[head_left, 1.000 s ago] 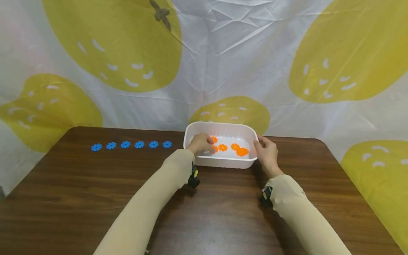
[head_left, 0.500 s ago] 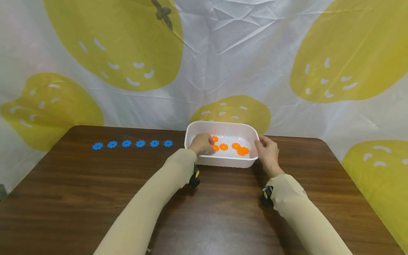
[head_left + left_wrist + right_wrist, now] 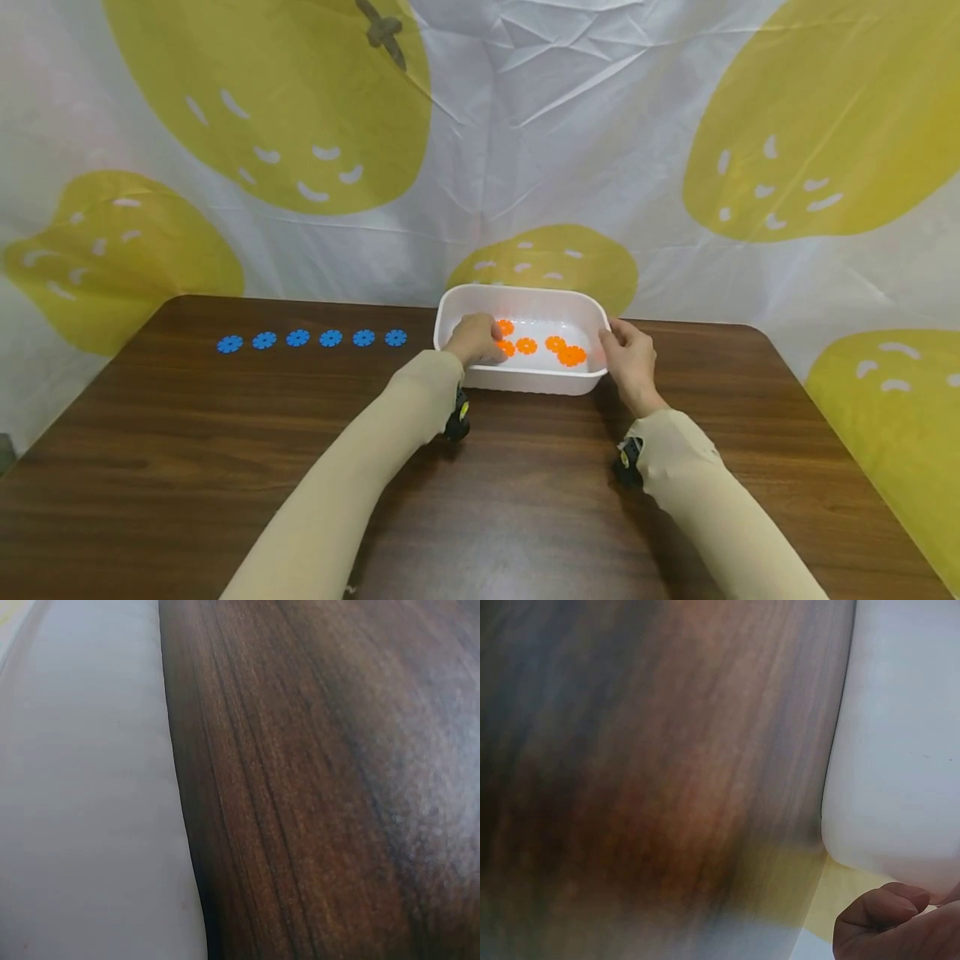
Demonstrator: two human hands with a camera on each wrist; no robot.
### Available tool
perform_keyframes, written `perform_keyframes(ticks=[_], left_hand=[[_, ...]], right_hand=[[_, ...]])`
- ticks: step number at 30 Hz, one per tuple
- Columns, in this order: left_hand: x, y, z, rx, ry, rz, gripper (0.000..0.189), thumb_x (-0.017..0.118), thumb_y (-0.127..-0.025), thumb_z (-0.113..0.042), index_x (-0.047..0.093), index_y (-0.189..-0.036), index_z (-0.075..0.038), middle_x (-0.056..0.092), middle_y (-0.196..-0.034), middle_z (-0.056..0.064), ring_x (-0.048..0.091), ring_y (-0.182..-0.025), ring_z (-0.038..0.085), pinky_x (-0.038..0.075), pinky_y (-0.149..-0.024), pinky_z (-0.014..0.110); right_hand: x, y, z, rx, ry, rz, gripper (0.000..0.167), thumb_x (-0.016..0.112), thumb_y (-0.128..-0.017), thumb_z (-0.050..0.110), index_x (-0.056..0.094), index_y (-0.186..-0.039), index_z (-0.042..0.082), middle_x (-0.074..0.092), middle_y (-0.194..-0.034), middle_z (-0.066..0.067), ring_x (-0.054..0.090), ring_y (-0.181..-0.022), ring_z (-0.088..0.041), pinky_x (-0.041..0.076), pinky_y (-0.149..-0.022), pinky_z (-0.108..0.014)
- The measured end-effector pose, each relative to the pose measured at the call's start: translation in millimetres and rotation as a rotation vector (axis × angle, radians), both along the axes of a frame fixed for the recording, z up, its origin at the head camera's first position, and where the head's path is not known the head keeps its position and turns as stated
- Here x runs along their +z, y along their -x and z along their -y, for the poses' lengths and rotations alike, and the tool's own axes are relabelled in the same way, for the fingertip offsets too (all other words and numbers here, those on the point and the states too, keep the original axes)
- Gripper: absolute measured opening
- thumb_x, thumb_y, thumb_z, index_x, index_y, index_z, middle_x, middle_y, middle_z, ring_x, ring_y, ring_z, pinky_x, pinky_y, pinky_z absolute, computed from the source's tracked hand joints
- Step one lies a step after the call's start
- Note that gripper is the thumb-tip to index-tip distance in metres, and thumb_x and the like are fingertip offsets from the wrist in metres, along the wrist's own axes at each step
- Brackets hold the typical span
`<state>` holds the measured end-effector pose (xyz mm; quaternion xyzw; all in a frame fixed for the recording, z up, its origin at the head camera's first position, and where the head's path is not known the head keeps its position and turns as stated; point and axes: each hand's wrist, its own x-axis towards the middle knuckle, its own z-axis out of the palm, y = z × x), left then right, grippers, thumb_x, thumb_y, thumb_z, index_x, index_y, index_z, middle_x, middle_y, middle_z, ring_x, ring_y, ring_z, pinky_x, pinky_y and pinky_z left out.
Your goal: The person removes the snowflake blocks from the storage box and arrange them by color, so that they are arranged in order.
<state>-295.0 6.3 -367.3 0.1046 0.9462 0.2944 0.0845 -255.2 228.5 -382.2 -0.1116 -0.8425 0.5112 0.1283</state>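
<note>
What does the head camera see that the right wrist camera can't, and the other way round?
Only the head view shows the left hand, six blue notched discs and the orange notched discs inside the white tub. Only the right wrist view shows tiny dark marks on the outside of the white tub. Both show the right hand, white tub, wood-grain table and lemon-print cloth.
</note>
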Motion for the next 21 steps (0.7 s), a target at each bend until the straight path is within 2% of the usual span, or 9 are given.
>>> perform_keyframes(ticks=[9, 21], left_hand=[[1.5, -1.5, 0.4, 0.008, 0.003, -0.015, 0.034, 0.077, -0.075, -0.010, 0.065, -0.105, -0.001, 0.064, -0.108, 0.010, 0.055, -0.102, 0.026, 0.045, -0.091, 0.034], [1.2, -2.4, 1.9, 0.028, -0.063, -0.047, 0.027, 0.075, -0.073, -0.007, 0.066, -0.098, -0.006, 0.068, -0.098, 0.008, 0.059, -0.093, 0.023, 0.045, -0.081, 0.030]], right_hand=[[-1.3, 1.3, -0.8, -0.005, 0.012, -0.003, 0.041, 0.049, -0.096, 0.019, 0.051, -0.133, 0.001, 0.059, -0.124, -0.020, 0.055, -0.108, -0.029, 0.047, -0.095, -0.040], [-0.8, 1.3, -1.0, 0.000, 0.023, 0.002, 0.041, 0.049, -0.096, 0.019, 0.051, -0.134, 0.002, 0.058, -0.127, -0.019, 0.054, -0.108, -0.028, 0.046, -0.097, -0.039]])
